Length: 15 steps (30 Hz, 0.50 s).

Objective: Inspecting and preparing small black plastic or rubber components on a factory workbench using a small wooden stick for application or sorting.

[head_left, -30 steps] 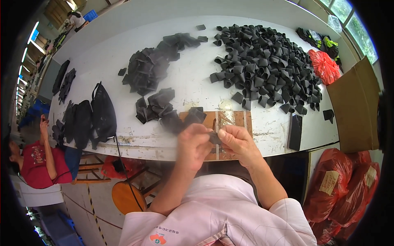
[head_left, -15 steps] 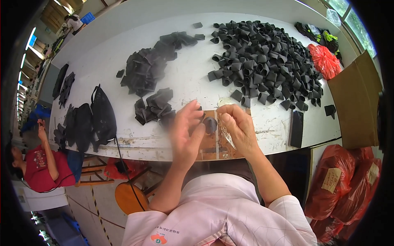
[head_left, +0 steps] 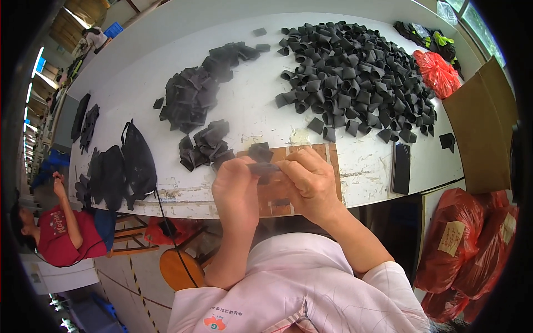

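Note:
Above the brown board (head_left: 327,206) at the table's near edge, a small dark fabric piece (head_left: 263,168) is stretched between my two hands. My left hand (head_left: 236,183) pinches its left end, fingers closed. The curled fingers of my right hand (head_left: 312,176) grip the right end. Just beyond the held piece, another black piece (head_left: 260,151) lies on the board. To the left is a small heap of flat black pieces (head_left: 208,141), with a larger heap (head_left: 191,97) behind it. Many folded, tube-like black pieces (head_left: 355,77) are spread over the far right of the white table.
A black box-like object (head_left: 401,168) stands at the front right, beside a cardboard sheet (head_left: 480,130). Red plastic bags (head_left: 455,244) sit below right; another red bag (head_left: 437,73) is on the table. Black bags (head_left: 137,161) lie left. A seated person (head_left: 66,230) works at far left.
My left hand was open with fingers extended and has closed on the dark piece. My right hand held a shiny clear strip, which no longer shows; its fingers now grip the piece too.

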Tool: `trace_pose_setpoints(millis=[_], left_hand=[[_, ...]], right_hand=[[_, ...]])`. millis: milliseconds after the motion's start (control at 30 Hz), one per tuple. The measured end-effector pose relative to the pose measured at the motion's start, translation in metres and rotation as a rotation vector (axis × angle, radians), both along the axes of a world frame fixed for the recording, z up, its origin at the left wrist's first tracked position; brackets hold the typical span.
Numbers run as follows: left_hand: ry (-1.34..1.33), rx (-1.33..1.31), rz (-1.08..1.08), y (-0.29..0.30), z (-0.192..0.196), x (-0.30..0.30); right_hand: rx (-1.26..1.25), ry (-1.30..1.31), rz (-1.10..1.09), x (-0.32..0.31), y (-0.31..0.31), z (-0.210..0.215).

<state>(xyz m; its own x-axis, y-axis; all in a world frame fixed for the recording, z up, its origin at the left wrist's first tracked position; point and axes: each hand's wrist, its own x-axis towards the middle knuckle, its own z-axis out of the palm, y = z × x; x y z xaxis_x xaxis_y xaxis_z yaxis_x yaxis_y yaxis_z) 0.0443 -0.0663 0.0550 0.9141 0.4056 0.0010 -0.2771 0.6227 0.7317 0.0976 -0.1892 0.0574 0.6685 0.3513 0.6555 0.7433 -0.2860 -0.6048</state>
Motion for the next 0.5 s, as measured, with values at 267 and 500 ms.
trace_pose_setpoints(millis=[267,500], left_hand=[[0.041,0.473,0.05,0.002,-0.008,0.006],[0.436,1.096,0.053,0.052,-0.091,0.053]], right_hand=[[-0.17,-0.057,-0.015,0.0,-0.006,-0.004],[0.615,0.939,0.137,0.05,-0.03,0.009]])
